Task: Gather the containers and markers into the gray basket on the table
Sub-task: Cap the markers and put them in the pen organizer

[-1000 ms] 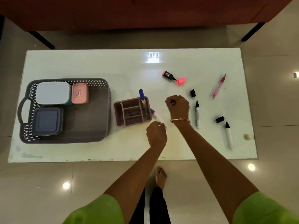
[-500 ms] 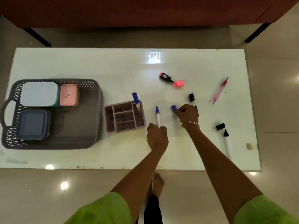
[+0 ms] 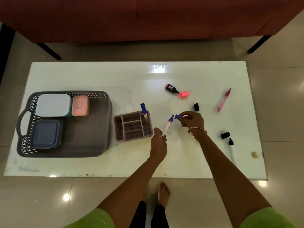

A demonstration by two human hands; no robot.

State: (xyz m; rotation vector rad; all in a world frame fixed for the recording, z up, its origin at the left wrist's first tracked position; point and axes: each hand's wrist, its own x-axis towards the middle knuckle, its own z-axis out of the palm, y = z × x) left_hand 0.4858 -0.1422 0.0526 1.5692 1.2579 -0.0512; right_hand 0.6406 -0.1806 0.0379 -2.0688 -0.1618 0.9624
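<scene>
My left hand [image 3: 158, 140] grips a white marker with a blue tip [image 3: 168, 125], tip up and uncapped. My right hand [image 3: 191, 120] pinches its blue cap [image 3: 178, 116] just right of the tip, a small gap between them. The gray basket [image 3: 92, 142] sits at the table's left and holds a pale blue container [image 3: 53, 104], a pink container [image 3: 80, 105] and a dark blue container [image 3: 45, 134]. A mauve divided organizer [image 3: 132, 127] stands right of the basket with a capped blue marker [image 3: 143, 109] upright in it.
On the white table [image 3: 98, 76] lie an uncapped pink highlighter [image 3: 171, 88] with its pink cap [image 3: 183, 93], a pink pen [image 3: 224, 100], two loose black caps [image 3: 196, 106] [image 3: 225, 135] and an uncapped black marker [image 3: 232, 150]. A red sofa [image 3: 148, 18] stands beyond.
My left hand lifted the blue-tipped marker off the table and tilted it. My right hand picked up the blue cap and brought it close to the tip.
</scene>
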